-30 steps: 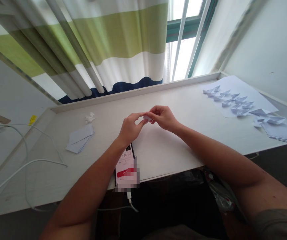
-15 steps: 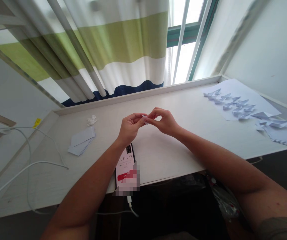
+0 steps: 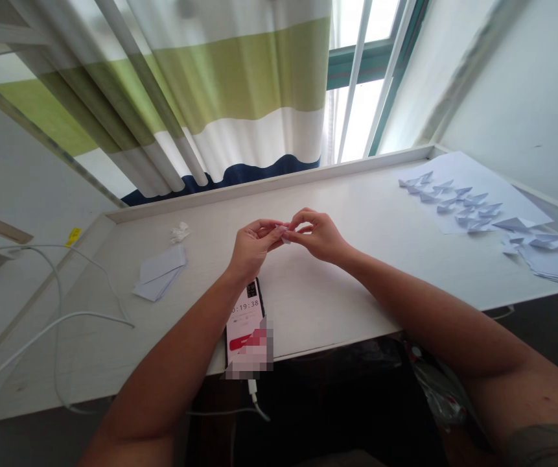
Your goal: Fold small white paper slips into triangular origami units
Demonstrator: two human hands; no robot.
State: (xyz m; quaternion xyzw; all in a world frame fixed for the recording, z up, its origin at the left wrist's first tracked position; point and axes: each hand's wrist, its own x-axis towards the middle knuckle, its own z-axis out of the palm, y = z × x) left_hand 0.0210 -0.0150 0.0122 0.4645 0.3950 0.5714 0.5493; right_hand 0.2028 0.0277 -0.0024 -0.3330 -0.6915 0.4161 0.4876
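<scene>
Between my two hands, above the middle of the white table [image 3: 337, 298], is a small folded piece of white paper [image 3: 286, 239]. My left hand [image 3: 254, 245] pinches it from the left between thumb and fingers. From the other side, the thumb and fingertips of my right hand [image 3: 318, 233] close on it. My fingers cover most of the paper, so its folded form does not show clearly. Under my left wrist lies a phone [image 3: 244, 318] with a running timer on its screen, partly hidden.
Several folded paper boats [image 3: 463, 201] stand on white sheets [image 3: 516, 194] at the far right, near a paper stack [image 3: 551, 264]. On the left lie loose paper pieces [image 3: 162, 269], a crumpled scrap [image 3: 180, 232] and a white cable [image 3: 89, 316]. A curtain [image 3: 240, 71] hangs behind the table.
My fingers have shifted slightly on the folded paper, and the left thumb reaches a little farther over it. The phone's timer has advanced by one second.
</scene>
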